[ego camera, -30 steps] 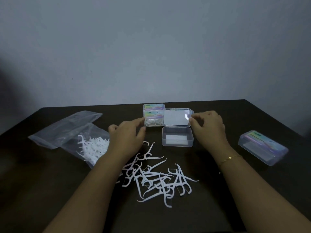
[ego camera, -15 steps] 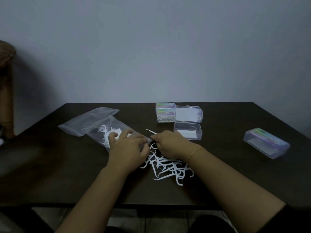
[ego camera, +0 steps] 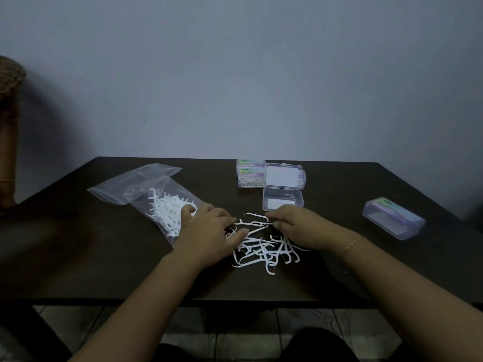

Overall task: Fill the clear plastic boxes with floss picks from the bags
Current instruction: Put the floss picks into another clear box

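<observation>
One open box [ego camera: 283, 205] near-empty | bag [ego camera: 156, 202] holds floss picks [ego camera: 167, 212]

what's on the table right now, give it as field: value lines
open box: clear box, lid back, near empty
filled boxes: stack of two left of the lid
closed box: one at far right
loose picks: white pile between both hands
bag: clear bag with picks, at left
left hand: pinching a pick
right hand: pinching a pick
</observation>
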